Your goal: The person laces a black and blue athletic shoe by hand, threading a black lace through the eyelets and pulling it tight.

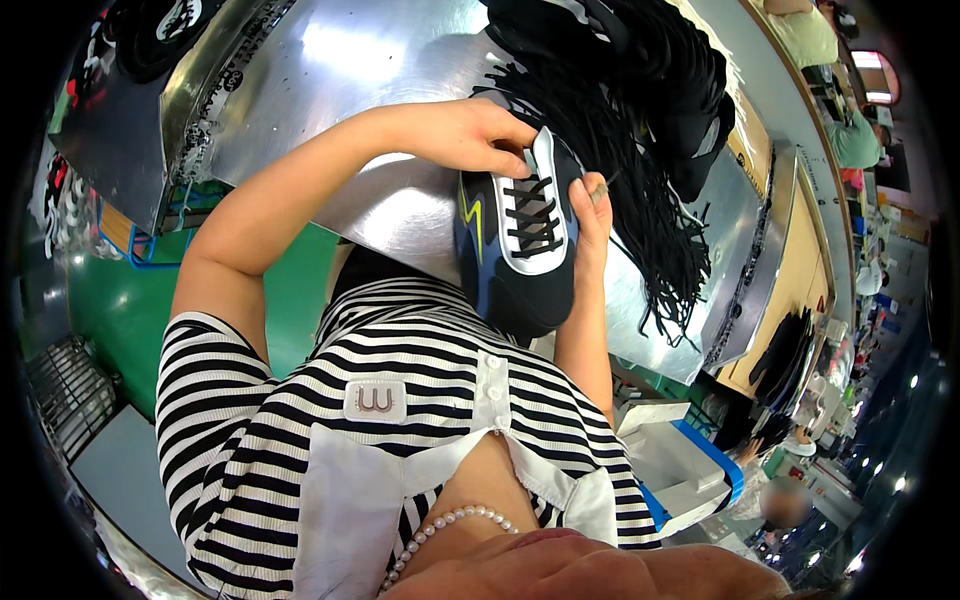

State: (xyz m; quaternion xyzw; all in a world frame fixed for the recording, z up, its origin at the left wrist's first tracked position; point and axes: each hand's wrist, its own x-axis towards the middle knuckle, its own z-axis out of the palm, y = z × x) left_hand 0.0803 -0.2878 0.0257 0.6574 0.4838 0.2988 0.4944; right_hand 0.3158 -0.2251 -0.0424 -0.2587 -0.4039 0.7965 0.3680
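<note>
Head view: I see my left hand (470,135) gripping a black sneaker (520,240) at its top, my right hand (592,205) pinching a lace end beside it, above the metal table (380,70). Lacing looks underway; the next eyelet needs careful threading.

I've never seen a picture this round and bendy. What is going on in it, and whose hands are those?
A small camera on a person's head looks down, and its wide lens bends everything. The striped shirt belongs to that person. Their left hand and right hand hold a dark shoe with a white strip and black laces, gripping it at the laces. Under it is a shiny metal table. On the table lies a big bundle of loose black laces.
</note>
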